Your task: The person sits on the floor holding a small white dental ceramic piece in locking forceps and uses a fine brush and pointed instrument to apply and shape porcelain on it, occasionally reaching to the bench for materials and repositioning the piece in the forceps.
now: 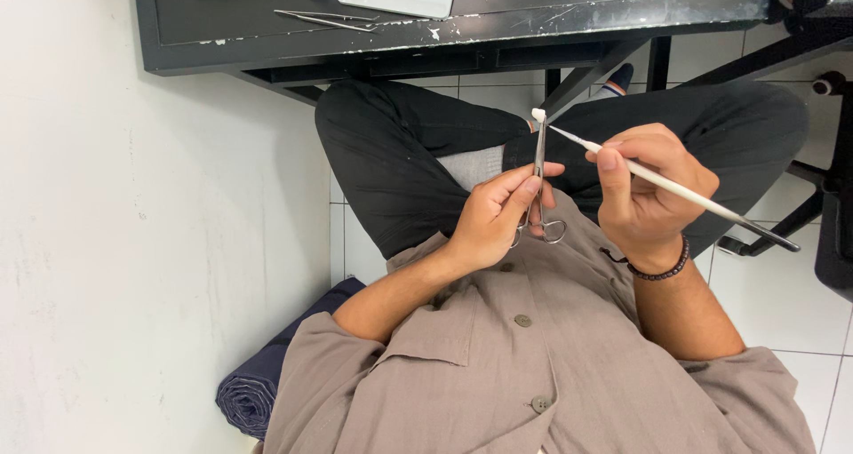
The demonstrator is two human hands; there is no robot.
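With the left hand (489, 219) closed on the forceps (538, 183) that lift the white tooth (538, 115) above the lap, the right hand (649, 187) pinches the brush (675, 187), which wants light, steady strokes.

I see the forceps (538, 183) are polished metal, shiny, holding a small matt white piece (538, 115) at 12 o'clock. The brush (675, 190) has a smooth white handle with a dark glossy end. My shirt (533, 356) is matt woven cloth. The black tabletop (444, 41) looks scratched and chipped.
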